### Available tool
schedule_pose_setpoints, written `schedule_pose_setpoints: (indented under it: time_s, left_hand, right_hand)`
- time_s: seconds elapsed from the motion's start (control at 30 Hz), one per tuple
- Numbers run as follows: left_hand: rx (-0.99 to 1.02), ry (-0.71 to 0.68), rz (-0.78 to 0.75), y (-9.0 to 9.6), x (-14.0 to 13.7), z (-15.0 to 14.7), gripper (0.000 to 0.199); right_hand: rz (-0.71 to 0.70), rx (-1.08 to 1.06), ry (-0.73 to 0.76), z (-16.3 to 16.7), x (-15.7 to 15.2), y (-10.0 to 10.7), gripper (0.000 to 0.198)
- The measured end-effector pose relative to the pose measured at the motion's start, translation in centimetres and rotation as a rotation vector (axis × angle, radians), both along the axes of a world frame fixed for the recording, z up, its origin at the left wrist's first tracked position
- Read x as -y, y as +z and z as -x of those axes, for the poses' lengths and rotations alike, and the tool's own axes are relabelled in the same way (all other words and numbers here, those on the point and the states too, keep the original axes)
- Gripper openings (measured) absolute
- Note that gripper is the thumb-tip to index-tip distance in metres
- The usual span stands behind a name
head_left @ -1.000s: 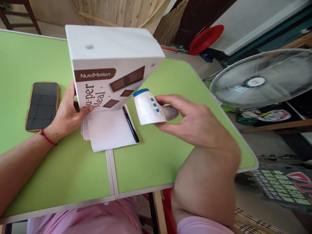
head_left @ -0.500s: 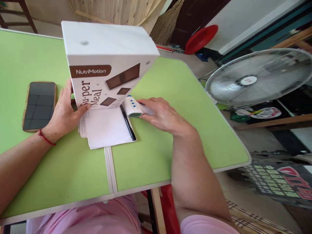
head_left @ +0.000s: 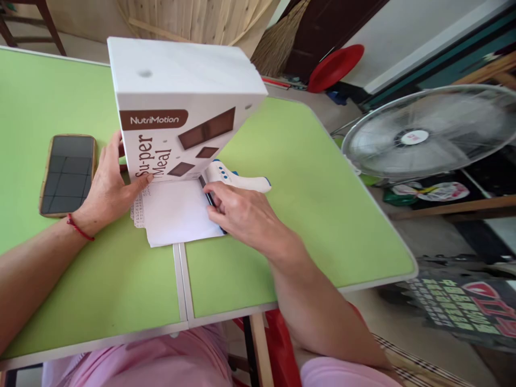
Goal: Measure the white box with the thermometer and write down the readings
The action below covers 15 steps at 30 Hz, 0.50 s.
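Note:
A white NutriMotion box (head_left: 157, 145) stands upright at the back part of a white paper pad (head_left: 177, 215). My left hand (head_left: 110, 183) grips its left side, thumb on the printed front and fingers partly hidden behind the edge. Over the pad's right edge, my right hand (head_left: 237, 212) has thumb and index finger closed around a black pen (head_left: 209, 199), which still lies along the paper. Just beyond that hand a white infrared thermometer (head_left: 245, 181) with blue buttons rests on the table, its head beside the box.
A smartphone (head_left: 68, 174) in a brown case lies left of my left hand on the green table (head_left: 121, 285). Patterned sheets (head_left: 138, 212) peek out under the pad. A standing fan (head_left: 415, 137) is beyond the table's right edge.
My right hand has let go of the thermometer, leaving it on the table, and moved down and left onto the pen. My left hand stays on the box.

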State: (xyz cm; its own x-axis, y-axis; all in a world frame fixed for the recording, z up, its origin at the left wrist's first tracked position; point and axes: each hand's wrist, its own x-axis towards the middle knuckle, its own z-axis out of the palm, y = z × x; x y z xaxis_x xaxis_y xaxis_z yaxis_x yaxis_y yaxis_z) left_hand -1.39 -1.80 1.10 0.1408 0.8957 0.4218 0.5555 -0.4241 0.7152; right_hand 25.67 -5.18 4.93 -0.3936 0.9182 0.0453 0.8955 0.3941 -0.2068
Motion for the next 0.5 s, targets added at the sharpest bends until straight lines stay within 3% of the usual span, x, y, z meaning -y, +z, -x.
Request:
schedule_pose_setpoints:
  time_s: [0.07,0.2,0.3,0.5]
  left_hand:
    - [-0.007,-0.001,0.026,0.1,0.0,0.0,0.065]
    - [-0.094,-0.002,0.084,0.2,-0.1,0.1,0.071]
    - [-0.158,-0.059,0.106,0.2,-0.4,0.5,0.075]
    - [-0.149,-0.128,0.073,-0.3,-0.6,1.0,0.073]
  right_hand:
    - [0.068,-0.052,0.082,-0.4,-0.1,0.6,0.040]
    - [0.269,-0.337,0.250,-2.1,0.1,2.5,0.033]
    - [0.340,-0.510,0.319,-2.8,0.7,3.4,0.035]
    - [0.379,-0.824,0.286,-1.0,1.9,1.9,0.025]
